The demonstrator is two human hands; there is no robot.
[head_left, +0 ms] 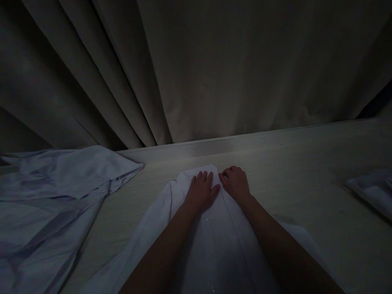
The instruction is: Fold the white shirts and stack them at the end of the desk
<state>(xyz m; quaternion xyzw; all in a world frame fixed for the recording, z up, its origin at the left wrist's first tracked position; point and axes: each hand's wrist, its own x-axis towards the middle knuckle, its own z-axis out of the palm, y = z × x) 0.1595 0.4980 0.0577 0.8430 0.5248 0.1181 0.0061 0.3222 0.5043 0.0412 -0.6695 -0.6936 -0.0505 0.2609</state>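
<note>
A white buttoned shirt [214,245] lies flat on a pale wooden table [300,171], collar end pointing away from me. My left hand [200,191] rests palm down on the collar area, fingers spread a little. My right hand [235,183] lies beside it on the collar, fingers curled and pinching the fabric at the collar's edge. The two hands nearly touch. Small buttons show down the shirt's middle between my forearms.
A crumpled pale blue garment [52,204] is spread over the table's left side. Folded light cloth [372,190] lies at the right edge. Grey curtains [196,69] hang right behind the table's far edge. The scene is dim.
</note>
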